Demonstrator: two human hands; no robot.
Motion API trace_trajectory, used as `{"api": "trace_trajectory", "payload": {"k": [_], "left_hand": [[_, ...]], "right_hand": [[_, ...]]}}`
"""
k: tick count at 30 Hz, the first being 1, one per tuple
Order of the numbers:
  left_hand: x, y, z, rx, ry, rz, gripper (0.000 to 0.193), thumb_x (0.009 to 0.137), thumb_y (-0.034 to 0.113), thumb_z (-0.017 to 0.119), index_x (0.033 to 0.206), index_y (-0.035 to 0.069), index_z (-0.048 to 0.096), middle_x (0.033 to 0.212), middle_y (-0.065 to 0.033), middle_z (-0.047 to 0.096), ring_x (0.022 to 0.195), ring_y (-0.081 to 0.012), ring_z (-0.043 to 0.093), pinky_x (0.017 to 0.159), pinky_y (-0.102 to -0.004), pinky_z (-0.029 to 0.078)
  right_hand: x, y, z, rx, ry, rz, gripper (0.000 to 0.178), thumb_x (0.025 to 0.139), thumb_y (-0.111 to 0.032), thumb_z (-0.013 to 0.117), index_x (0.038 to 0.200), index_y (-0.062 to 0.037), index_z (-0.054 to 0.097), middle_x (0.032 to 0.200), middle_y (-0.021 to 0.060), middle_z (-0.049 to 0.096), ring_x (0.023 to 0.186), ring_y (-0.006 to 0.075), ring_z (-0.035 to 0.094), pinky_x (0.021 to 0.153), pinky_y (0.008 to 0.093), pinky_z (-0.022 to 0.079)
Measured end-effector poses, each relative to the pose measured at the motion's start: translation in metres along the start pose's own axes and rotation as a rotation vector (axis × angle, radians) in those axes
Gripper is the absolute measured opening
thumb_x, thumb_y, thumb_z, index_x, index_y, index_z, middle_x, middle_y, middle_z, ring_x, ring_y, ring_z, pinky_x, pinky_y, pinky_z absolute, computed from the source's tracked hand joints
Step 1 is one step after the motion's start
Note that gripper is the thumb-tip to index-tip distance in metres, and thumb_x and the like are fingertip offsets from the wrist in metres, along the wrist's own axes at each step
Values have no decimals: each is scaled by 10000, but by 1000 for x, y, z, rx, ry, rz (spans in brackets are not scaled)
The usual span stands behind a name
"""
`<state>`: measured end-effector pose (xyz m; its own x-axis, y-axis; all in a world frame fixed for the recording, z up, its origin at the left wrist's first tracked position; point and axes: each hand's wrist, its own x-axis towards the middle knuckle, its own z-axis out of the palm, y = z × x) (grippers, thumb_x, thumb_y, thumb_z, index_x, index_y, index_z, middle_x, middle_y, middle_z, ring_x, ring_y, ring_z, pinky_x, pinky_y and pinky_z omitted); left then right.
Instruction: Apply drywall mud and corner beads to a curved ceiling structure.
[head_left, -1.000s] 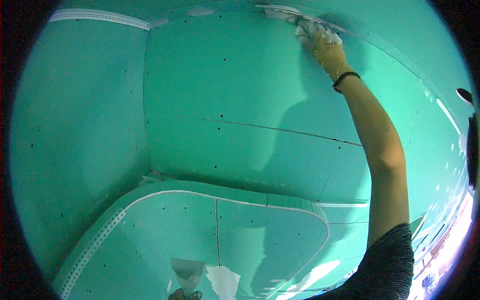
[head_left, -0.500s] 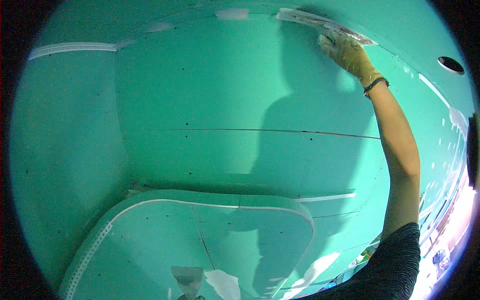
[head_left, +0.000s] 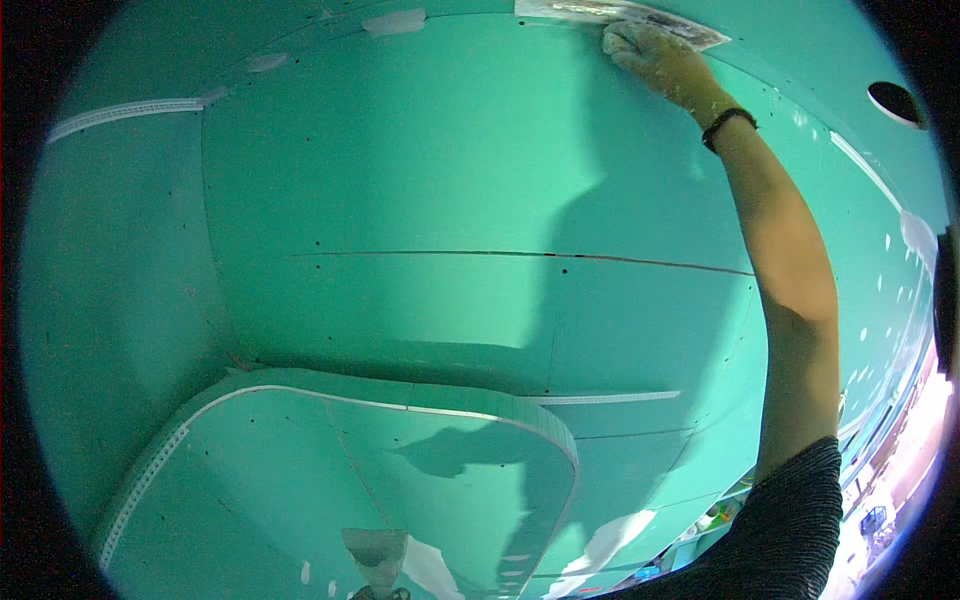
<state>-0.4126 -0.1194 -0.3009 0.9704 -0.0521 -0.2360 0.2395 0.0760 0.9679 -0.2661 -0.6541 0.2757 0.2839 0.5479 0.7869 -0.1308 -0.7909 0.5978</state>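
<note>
My right hand [head_left: 660,65], with pale compound smeared on the fingers, reaches up at the top right. It is closed around a wide putty knife [head_left: 665,22], whose long blade lies along the seam between the green wall board [head_left: 400,150] and the surface above. Wet compound streaks the blade. Low in the middle, a smaller putty knife [head_left: 375,548] with a greyish blade sticks up from the bottom edge. Whatever holds it is cut off, and my left hand does not show. A dark band circles my right wrist.
A curved raised panel [head_left: 390,402] with a pale edge strip stands out at the lower left. White perforated corner bead [head_left: 130,112] runs along the upper left edge. A round hole [head_left: 897,103] opens at the upper right. Clutter and bright light fill the lower right.
The wide putty knife and my right hand have shifted up and left in the view, and the wall scene has shifted left too. A dark shadow now falls on the curved panel.
</note>
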Motion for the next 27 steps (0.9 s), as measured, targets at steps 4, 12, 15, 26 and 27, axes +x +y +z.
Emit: {"api": "trace_trajectory", "payload": {"k": [4, 12, 15, 26, 27], "left_hand": [[-10, -5, 18, 132, 25, 3, 275, 906, 342, 723, 974, 76, 703, 652, 10, 612, 499, -95, 520, 452, -247, 407], [-18, -14, 43, 46, -107, 132, 291, 941, 357, 711, 936, 67, 688, 635, 10, 581, 487, -98, 487, 446, -273, 378], [-23, 7, 66, 418, -70, 238, 304, 944, 371, 709, 926, 68, 694, 638, 14, 569, 507, -97, 473, 469, -284, 387], [-68, 39, 141, 459, -189, 228, 305, 953, 358, 696, 1021, 62, 686, 728, -1, 618, 586, -112, 513, 541, -279, 445], [-71, 35, 144, 455, -179, 230, 305, 953, 358, 696, 1021, 62, 686, 728, -1, 618, 586, -112, 513, 541, -279, 445]], "right_hand": [[-29, -15, 11, -195, 177, 263, 444, 1001, -436, 584, 1335, -146, 607, 1286, 132, 665, 1189, 354, 621, 1027, 467, 485], [-154, -10, -62, -341, 29, -75, 446, 938, -310, 697, 1345, -151, 606, 1304, 123, 659, 1185, 348, 624, 991, 451, 523], [-213, -32, -85, -261, -3, -12, 476, 903, -229, 740, 1355, -165, 606, 1356, 114, 632, 1214, 336, 611, 989, 435, 535], [-210, 120, -106, -75, -70, 216, 467, 975, -347, 650, 1381, -128, 575, 1283, 114, 669, 1182, 330, 633, 1034, 430, 502], [-202, 127, -105, -20, -30, 83, 479, 989, -380, 626, 1391, -126, 568, 1291, 120, 666, 1188, 334, 631, 1039, 429, 498]]}}
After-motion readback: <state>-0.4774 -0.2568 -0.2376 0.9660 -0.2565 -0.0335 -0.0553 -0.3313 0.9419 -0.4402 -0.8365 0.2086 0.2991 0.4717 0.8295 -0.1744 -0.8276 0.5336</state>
